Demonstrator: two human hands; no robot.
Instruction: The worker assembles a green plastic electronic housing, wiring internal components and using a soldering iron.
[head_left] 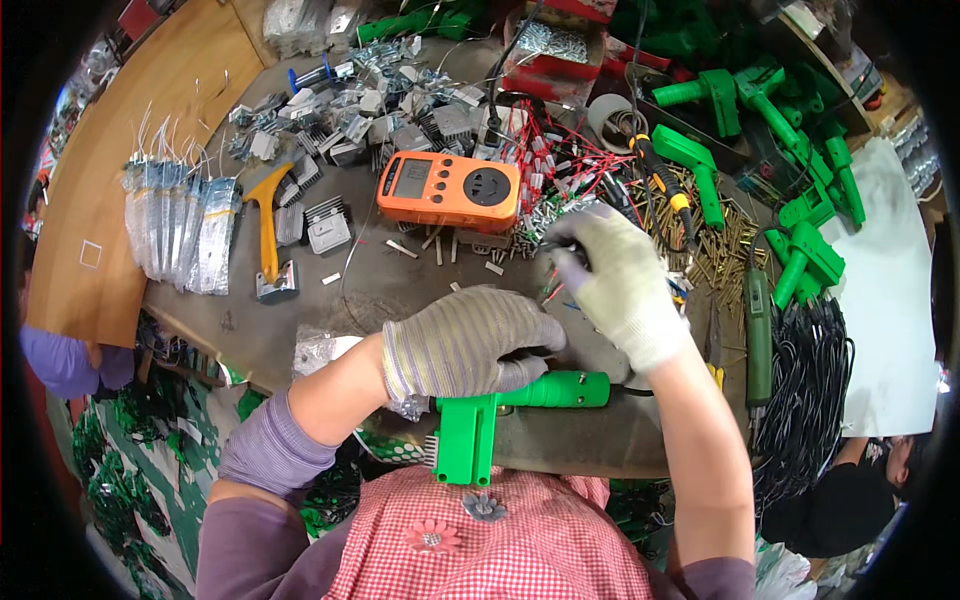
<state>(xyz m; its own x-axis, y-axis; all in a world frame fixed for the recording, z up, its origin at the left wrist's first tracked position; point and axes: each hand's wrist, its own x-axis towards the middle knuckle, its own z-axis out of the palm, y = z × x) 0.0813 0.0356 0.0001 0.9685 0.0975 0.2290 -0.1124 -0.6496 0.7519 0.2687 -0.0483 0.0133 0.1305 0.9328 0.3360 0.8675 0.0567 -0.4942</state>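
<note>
My left hand (470, 340), in a striped knit glove, curls over a green plastic tool housing (465, 440) lying at the table's front edge. Its thumb and fingers rest on the tube-shaped part, and a dark cord runs from the right end. Metal fins show at the housing's left side. My right hand (615, 280), in a pale glove, is raised farther forward, beside the pile of small metal parts (540, 225). Its fingers are pinched around something dark, slightly blurred and too covered to name. A thin red wire shows just under those fingers.
Beyond my hands lies an orange meter (450, 190), with metal heat sinks (328, 225) and a yellow T-shaped tool (267, 220) to its left. Brass screws (725, 250), a green electric screwdriver (760, 340), black cables (800, 390) and green housings (805, 260) crowd the right.
</note>
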